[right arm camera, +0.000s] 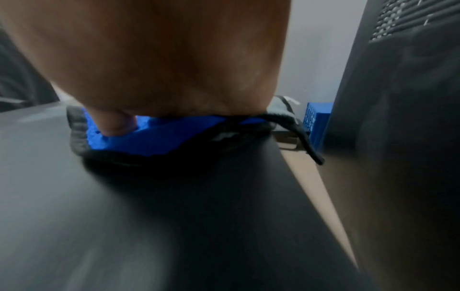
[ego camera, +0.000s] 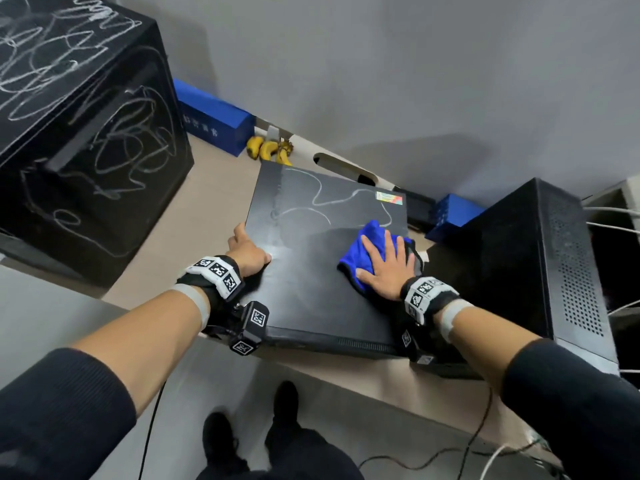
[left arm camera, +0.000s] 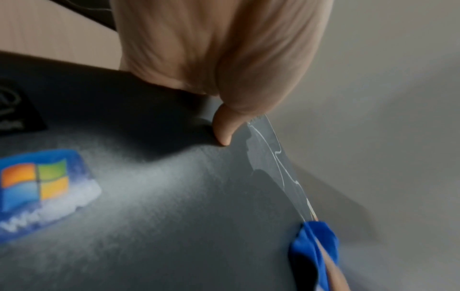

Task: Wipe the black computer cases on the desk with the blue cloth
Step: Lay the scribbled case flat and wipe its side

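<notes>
Beige desk bears flat black case; hands: right spread on blue cloth, left gripping its edge.

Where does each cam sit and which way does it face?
Head: worn on the head, looks down at flat black case; both forearms, shoes show.
Left wrist: looks along left hand gripping that case's edge.
Right wrist: looks along right hand pressing blue cloth.
Shared: all show cloth and case.

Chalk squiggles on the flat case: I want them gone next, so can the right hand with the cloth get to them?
Probably yes. The right hand presses the blue cloth flat on the flat case, and the chalk squiggles lie just beyond with nothing between.
</notes>
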`<state>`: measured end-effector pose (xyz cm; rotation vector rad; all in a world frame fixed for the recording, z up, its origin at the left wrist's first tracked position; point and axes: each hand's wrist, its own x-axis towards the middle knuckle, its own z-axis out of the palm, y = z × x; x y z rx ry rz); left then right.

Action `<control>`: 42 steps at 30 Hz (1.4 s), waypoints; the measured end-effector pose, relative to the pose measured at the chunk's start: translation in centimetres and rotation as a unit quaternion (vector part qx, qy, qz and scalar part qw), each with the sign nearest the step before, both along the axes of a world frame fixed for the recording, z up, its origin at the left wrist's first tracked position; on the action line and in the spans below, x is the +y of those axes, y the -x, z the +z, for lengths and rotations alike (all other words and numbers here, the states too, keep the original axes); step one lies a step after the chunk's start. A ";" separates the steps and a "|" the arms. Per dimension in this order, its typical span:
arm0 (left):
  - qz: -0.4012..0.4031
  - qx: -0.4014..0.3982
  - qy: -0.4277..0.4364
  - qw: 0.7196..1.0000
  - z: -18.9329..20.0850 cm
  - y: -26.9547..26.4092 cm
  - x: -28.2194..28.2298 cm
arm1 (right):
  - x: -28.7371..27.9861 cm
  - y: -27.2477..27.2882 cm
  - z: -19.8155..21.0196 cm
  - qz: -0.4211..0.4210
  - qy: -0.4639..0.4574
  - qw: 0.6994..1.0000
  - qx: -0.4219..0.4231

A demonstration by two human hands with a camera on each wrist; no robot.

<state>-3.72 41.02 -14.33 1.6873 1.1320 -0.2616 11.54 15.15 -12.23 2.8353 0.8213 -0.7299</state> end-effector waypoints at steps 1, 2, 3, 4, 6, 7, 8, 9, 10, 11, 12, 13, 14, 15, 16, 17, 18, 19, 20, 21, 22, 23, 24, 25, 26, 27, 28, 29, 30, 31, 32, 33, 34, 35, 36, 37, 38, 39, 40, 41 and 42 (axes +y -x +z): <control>-0.001 0.002 -0.003 1.000 -0.2 0.0 0.0 | 1.9 -0.8 -0.1 -0.026 -0.005 1.000 -0.008; -0.002 0.004 -0.005 1.000 -0.3 -0.1 0.0 | 4.0 -1.1 -0.4 -0.043 -0.008 0.999 -0.014; -0.003 0.005 -0.006 1.000 -0.3 -0.2 0.0 | 5.8 -0.8 -0.6 -0.047 -0.010 0.999 -0.017; -0.004 0.007 -0.007 1.000 -0.4 -0.3 0.0 | 7.2 0.0 -0.7 -0.035 -0.012 0.999 -0.017; -0.011 0.014 -0.009 1.000 -0.4 -0.5 0.0 | 8.1 3.1 -0.7 0.023 -0.017 1.000 -0.012; -0.016 0.018 -0.010 1.000 -0.3 -0.6 0.0 | 7.3 5.2 -0.6 0.058 -0.021 0.998 -0.008; -0.019 0.021 -0.011 1.000 -0.2 -0.7 0.0 | 5.9 7.0 -0.6 0.093 -0.026 0.995 -0.003; -0.019 0.022 -0.012 0.999 -0.2 -0.7 0.1 | 4.0 8.3 -0.7 0.125 -0.027 0.992 0.007; -0.018 0.023 -0.012 0.999 -0.3 -0.7 0.1 | 1.9 8.8 -0.6 0.149 -0.021 0.988 0.020; -0.018 0.024 -0.013 0.999 -0.4 -0.6 0.1 | 0.0 8.3 -0.6 0.159 -0.013 0.987 0.031; -0.021 0.026 -0.018 0.999 -0.4 -0.6 0.1 | -1.5 7.1 -0.4 0.155 -0.001 0.987 0.034; -0.025 0.029 -0.024 0.999 -0.4 -0.5 0.1 | -2.5 5.6 -0.2 0.135 0.013 0.990 0.030; -0.029 0.032 -0.030 0.999 -0.3 -0.4 0.0 | -2.9 4.0 -0.1 0.101 0.023 0.994 0.025; -0.031 0.034 -0.036 0.998 -0.2 -0.4 -0.1 | -2.6 2.6 -0.1 0.059 0.026 0.998 0.018; -0.033 0.036 -0.040 0.998 -0.1 -0.4 -0.1 | -1.7 1.6 -0.1 0.017 0.024 1.000 0.007; -0.034 0.036 -0.041 0.998 -0.1 -0.4 0.0 | -0.3 1.1 -0.1 -0.017 0.019 1.000 -0.005; -0.034 0.035 -0.039 0.998 -0.1 -0.4 0.0 | 1.2 1.2 -0.3 -0.039 0.014 0.999 -0.016; -0.033 0.033 -0.038 0.998 -0.3 -0.4 0.0 | 2.9 1.9 -0.4 -0.044 0.005 0.999 -0.020; -0.034 0.033 -0.038 0.998 -0.3 -0.4 0.0 | 4.3 3.0 -0.5 -0.030 -0.003 0.999 -0.017; -0.034 0.034 -0.038 0.998 -0.3 -0.5 -0.1 | 5.5 4.6 -0.5 -0.002 -0.011 1.000 -0.011; -0.034 0.035 -0.038 0.998 -0.2 -0.4 -0.1 | 6.2 6.6 -0.4 0.033 -0.023 0.999 -0.001; -0.032 0.035 -0.039 0.998 -0.3 -0.5 -0.1 | 6.4 8.6 -0.3 0.070 -0.037 0.997 0.008; -0.031 0.035 -0.038 0.998 -0.3 -0.6 -0.1 | 6.2 10.5 -0.3 0.104 -0.052 0.993 0.015; -0.029 0.036 -0.038 0.998 -0.2 -0.6 -0.1 | 5.6 12.0 -0.5 0.133 -0.069 0.988 0.021; -0.028 0.036 -0.039 0.998 -0.1 -0.6 -0.1 | 4.7 13.1 -0.6 0.157 -0.097 0.983 0.024; -0.028 0.035 -0.040 0.998 0.0 -0.6 -0.2 | 3.6 14.0 -0.8 0.172 -0.140 0.975 0.025; -0.029 0.033 -0.039 0.998 0.3 -0.4 -0.3 | 2.5 14.5 -0.9 0.179 -0.198 0.963 0.030; -0.029 0.031 -0.039 0.998 0.4 -0.4 -0.3 | 1.6 14.6 -0.7 0.173 -0.257 0.950 0.041; -0.029 0.029 -0.039 0.998 0.6 -0.4 -0.3 | 0.9 14.4 -0.4 0.152 -0.295 0.942 0.057; -0.032 0.030 -0.040 0.998 0.6 -0.4 -0.3 | 0.5 14.1 0.3 0.127 -0.315 0.937 0.079; -0.037 0.035 -0.041 0.998 0.8 -0.4 -0.3 | 0.3 13.5 1.4 0.098 -0.325 0.935 0.108; -0.040 0.044 -0.044 0.997 0.8 -0.4 -0.3 | 0.4 12.8 2.5 0.071 -0.333 0.930 0.138; -0.045 0.050 -0.046 0.997 0.9 -0.5 -0.3 | 0.5 12.0 3.8 0.035 -0.352 0.920 0.170; -0.049 0.053 -0.047 0.996 1.0 -0.6 -0.3 | 0.3 10.8 4.5 -0.006 -0.377 0.905 0.196; -0.049 0.052 -0.047 0.996 1.1 -0.5 -0.3 | 0.0 9.5 5.1 -0.048 -0.395 0.892 0.214; -0.049 0.053 -0.049 0.996 1.1 -0.5 -0.2 | -0.5 8.2 5.5 -0.083 -0.399 0.887 0.219; -0.050 0.056 -0.053 0.996 1.1 -0.5 -0.2 | -1.3 6.8 5.3 -0.108 -0.381 0.894 0.207; -0.052 0.062 -0.057 0.995 0.9 -0.5 -0.2 | -2.3 5.7 5.2 -0.123 -0.349 0.912 0.176; -0.053 0.064 -0.060 0.995 0.8 -0.4 -0.2 | -3.3 4.5 4.9 -0.138 -0.305 0.934 0.124; -0.052 0.063 -0.060 0.995 0.7 -0.5 -0.1 | -4.2 3.5 4.9 -0.159 -0.266 0.949 0.063; -0.051 0.060 -0.060 0.995 0.6 -0.6 -0.2 | -5.0 2.8 4.8 -0.187 -0.247 0.951 0.001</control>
